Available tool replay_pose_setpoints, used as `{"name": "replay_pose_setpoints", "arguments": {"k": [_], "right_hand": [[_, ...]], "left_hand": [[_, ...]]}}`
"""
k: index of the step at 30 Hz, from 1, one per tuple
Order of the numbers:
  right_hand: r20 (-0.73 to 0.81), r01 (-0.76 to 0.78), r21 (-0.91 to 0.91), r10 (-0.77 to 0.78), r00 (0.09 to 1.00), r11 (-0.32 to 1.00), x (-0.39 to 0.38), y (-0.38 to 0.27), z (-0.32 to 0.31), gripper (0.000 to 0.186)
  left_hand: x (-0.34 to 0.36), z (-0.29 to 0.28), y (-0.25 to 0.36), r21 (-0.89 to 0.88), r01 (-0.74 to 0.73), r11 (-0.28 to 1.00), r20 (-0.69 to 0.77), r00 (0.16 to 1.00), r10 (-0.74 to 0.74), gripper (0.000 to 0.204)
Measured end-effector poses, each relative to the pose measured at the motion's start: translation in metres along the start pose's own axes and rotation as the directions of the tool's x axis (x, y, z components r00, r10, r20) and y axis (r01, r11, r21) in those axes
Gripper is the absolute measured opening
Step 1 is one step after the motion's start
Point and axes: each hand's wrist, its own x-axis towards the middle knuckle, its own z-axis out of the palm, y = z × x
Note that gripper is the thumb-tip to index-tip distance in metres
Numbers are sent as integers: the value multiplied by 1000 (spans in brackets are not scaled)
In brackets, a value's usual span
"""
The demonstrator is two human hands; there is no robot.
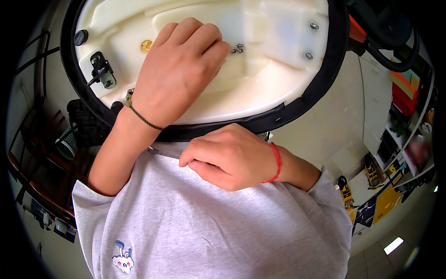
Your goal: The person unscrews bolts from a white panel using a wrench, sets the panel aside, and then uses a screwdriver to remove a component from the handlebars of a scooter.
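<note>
A cream plastic shell (260, 88) with a black padded rim (320, 83), like the underside of a scooter seat, lies before me. My left hand (181, 69) is over its middle, knuckles up and fingers curled down; whatever they hold is hidden. Just right of those fingertips sit several small metal nuts (237, 49). Closer to my body, below the near rim, my right hand (232, 156) is closed round a slim dark grey bar-like tool (163, 152). Only one end of it shows, pointing left, so its kind is unclear.
A black metal latch bracket (102, 72) and a black rubber bumper (81, 37) are on the shell's left. Two metal studs (314, 26) stand at its right, and a gold-coloured round piece (147, 45) lies left of my hand. Yellow tools (344, 190) are at the far right.
</note>
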Motion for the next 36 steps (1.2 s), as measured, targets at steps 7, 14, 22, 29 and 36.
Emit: {"name": "replay_pose_setpoints", "arguments": {"k": [7,14,22,29,36], "right_hand": [[19,-1,-26,1,1000,1000,1,1,0,11],[71,-38,-4,38,997,999,10,-1,-4,13],[72,-171,8,170,983,985,29,-14,-28,15],[-10,-217,80,218,976,973,29,-12,-27,15],[-70,-301,169,316,946,939,30,-14,-26,16]], "left_hand": [[-6,-3,-3,-100,4,995,-75,997,-12,29],[-61,-76,-44,-59,135,989,-497,856,-146,29],[-105,-84,-55,-398,203,894,-759,474,-446,21],[-152,-60,-57,-506,333,796,-520,618,-589,37],[-143,-48,-48,-559,496,664,-378,561,-737,39]]}}
